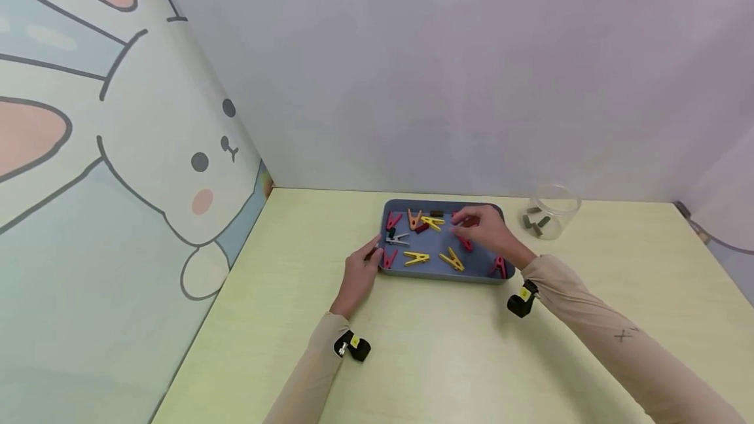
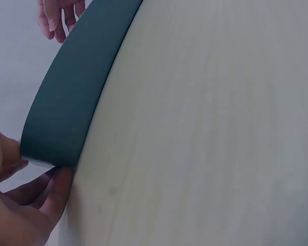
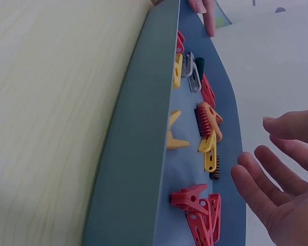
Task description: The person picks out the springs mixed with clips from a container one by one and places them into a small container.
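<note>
A blue-grey tray [image 1: 448,276] holds several spring clips: red clips [image 3: 190,199], yellow clips [image 1: 417,258], an orange clip [image 1: 414,219] and a grey clip [image 3: 191,72]. Among them lie small ridged cylinders: a dark green one [image 3: 199,65], a dark red one [image 3: 203,121] and a brown one [image 1: 436,213]. My left hand [image 1: 358,277] grips the tray's near left corner, thumb at the rim and fingers low against the wall. Above the right part of the tray is my right hand [image 1: 485,231]. Its fingers are loosely bent and apart, with nothing between them in the right wrist view.
To the right of the tray stands a clear plastic tub [image 1: 556,205] with several small dark pieces inside. The pale wooden table [image 1: 436,345] meets a plain wall at the back. A large cartoon rabbit [image 1: 159,149] covers the left wall.
</note>
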Available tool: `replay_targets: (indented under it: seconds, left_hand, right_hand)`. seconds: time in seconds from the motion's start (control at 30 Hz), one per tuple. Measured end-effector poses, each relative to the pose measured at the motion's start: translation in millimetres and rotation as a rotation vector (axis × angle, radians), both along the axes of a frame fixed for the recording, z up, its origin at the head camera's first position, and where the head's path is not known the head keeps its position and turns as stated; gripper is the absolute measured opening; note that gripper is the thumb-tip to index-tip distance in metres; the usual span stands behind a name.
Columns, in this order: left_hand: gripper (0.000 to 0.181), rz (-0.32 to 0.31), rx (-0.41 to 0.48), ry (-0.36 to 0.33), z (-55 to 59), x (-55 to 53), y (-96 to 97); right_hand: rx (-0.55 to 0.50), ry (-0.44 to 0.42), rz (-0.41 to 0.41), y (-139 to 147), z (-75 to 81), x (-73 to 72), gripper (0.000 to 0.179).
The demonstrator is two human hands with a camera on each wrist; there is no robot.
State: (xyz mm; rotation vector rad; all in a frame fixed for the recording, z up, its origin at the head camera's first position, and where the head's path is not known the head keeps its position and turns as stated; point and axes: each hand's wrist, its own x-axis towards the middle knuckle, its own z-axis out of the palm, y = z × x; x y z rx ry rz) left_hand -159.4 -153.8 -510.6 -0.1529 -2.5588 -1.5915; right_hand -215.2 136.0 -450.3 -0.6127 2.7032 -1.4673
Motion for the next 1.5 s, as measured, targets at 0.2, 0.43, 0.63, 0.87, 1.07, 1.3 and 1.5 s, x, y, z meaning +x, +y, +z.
replay_targets:
  seconds: [0.2, 0.43, 0.63, 0.87, 1.07, 1.3, 1.5]
  left_hand:
    - [0.04, -0.007, 0.004, 0.006, -0.7, -0.7, -0.8]
    - [0.04, -0.005, 0.009, -0.004, -0.9, 0.4, -1.2]
    - [0.039, -0.003, -0.001, 0.004, 0.4, -0.2, -0.1]
    - [0.039, -0.015, -0.015, 0.024, 1.3, 0.2, 0.1]
    - [0.039, -0.005, -0.006, 0.01, 0.5, 1.6, -0.2]
    - [0.04, -0.001, 0.002, -0.007, 3.5, 3.3, 1.1]
    - [0.04, -0.002, -0.014, 0.001, 4.4, 2.5, 1.4]
  right_hand:
    - [-0.012, 0.006, 0.026, -4, -1.9, 1.0, 0.02]
    - [0.01, 0.003, 0.035, -11, -5.0, 2.5, 0.017]
    - [0.039, 0.014, 0.027, -17, -8.4, 1.2, 0.014]
    - [0.042, 0.014, 0.038, -24, -10.0, 1.0, 0.016]
    - [0.043, 0.011, 0.061, -31, -12.8, -1.0, 0.017]
    - [0.039, -0.039, 0.078, -35, -16.7, -4.7, 0.019]
    - [0.068, -0.03, 0.068, -37, -17.9, -6.7, 0.02]
